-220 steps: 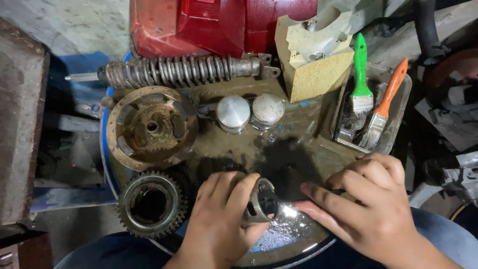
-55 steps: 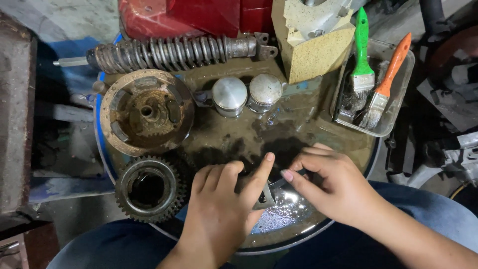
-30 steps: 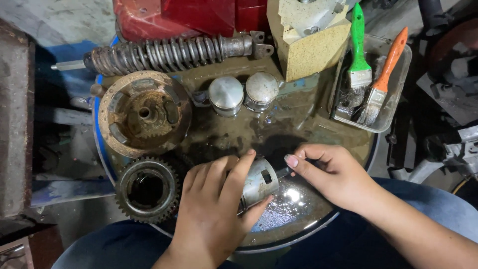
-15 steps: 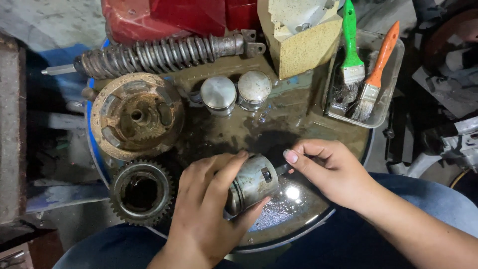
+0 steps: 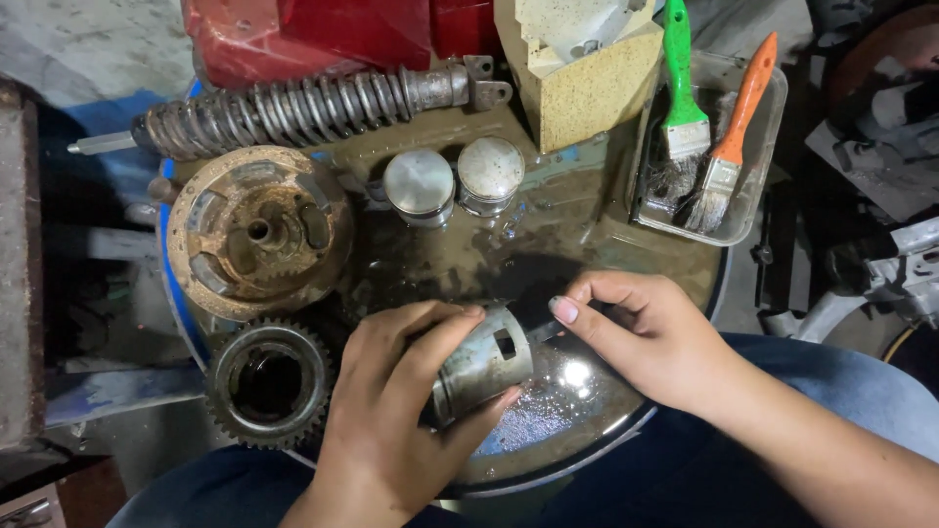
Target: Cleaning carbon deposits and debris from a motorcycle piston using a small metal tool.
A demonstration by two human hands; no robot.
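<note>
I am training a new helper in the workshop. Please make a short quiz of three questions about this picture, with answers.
1. True or false: the left hand holds the metal piston lying on its side.
2. How many pistons stand upright behind the hands, near the coil spring?
3. Which brush lies in the clear tray? A) a green-handled one only B) a green-handled and an orange-handled one C) none

Key: 1 true; 2 two; 3 B.

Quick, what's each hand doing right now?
Left hand: closed around a grey metal piston.
Right hand: fingers pinched on a thin tool at the piston; tool mostly hidden.
</note>
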